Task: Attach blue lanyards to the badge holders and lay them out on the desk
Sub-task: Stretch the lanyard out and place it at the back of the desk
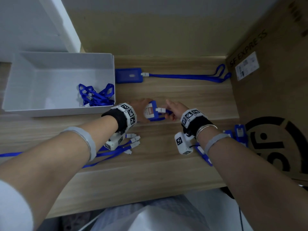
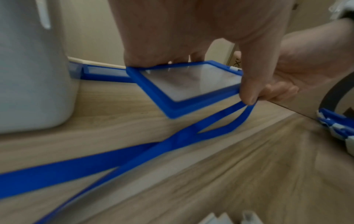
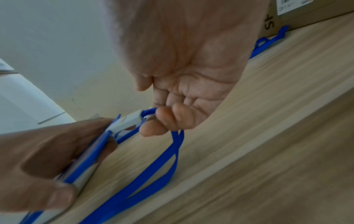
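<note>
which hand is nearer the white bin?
Left. The left hand holds a badge holder just off the corner of the white bin; the right hand pinches the lanyard clip farther away.

Wooden desk [image 1: 166, 164] with white bin [image 1: 25, 107], cardboard box [image 1: 275, 100], laid-out badge holder [image 1: 129, 75].

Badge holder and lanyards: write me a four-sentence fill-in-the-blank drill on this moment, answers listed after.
1. The left hand grips a blue ____.
2. The right hand pinches the lanyard just behind its white ____.
3. Tangled spare lanyards lie inside the white ____.
4. One finished badge holder lies flat on the ____.

Missing words: badge holder; clip; bin; desk
</note>
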Tool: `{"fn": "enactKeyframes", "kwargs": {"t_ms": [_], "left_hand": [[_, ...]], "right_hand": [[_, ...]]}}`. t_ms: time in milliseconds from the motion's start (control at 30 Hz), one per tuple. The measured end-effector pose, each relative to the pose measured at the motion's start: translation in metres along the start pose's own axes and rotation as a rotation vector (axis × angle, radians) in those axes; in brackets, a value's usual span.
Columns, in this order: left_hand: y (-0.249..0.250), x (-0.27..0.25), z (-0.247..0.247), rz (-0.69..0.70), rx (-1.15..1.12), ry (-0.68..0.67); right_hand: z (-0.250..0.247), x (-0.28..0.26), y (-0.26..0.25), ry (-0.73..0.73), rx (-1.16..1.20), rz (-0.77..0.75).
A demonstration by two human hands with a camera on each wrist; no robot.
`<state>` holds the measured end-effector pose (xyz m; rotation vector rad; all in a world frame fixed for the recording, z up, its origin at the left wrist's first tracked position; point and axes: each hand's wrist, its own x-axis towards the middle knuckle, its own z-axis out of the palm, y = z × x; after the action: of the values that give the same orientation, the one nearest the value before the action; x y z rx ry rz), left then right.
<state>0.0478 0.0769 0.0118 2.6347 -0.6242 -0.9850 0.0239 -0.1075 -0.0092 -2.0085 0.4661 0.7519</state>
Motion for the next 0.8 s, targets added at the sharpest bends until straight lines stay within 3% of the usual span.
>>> {"fn": "enactKeyframes", "kwargs": {"t_ms": [133,267,333,533,667,800], "left_hand": [[0.001,0.005,-0.002,-0.043,-0.063,0.095],[-0.002,0.015,-0.015,-0.111,-0.084,0.191],[-0.004,0.027,-0.025,-0.14,-0.081,0.203],[-0.005,0.062,-0.056,-0.213,0.02,0.203],[-0.011,0.083,-0.076,-0.265,0.073,0.209],[-0.017,0.102,-0.088,-0.289,0.129,0.19]], "right_hand": [[-0.024,-0.002,0.003,-0.068,-0.045,-0.011],[-0.062,0.004,0.008,-0.085,-0.288,-0.018],[-0.082,0.01,0.011,-0.028,-0.341,-0.003],[-0.14,0.037,0.003,0.188,-0.211,0.045],[-0.183,0.056,-0.001,0.212,-0.319,0.1],[-0.215,0.07,0.001,0.382,-0.481,0.13]]}}
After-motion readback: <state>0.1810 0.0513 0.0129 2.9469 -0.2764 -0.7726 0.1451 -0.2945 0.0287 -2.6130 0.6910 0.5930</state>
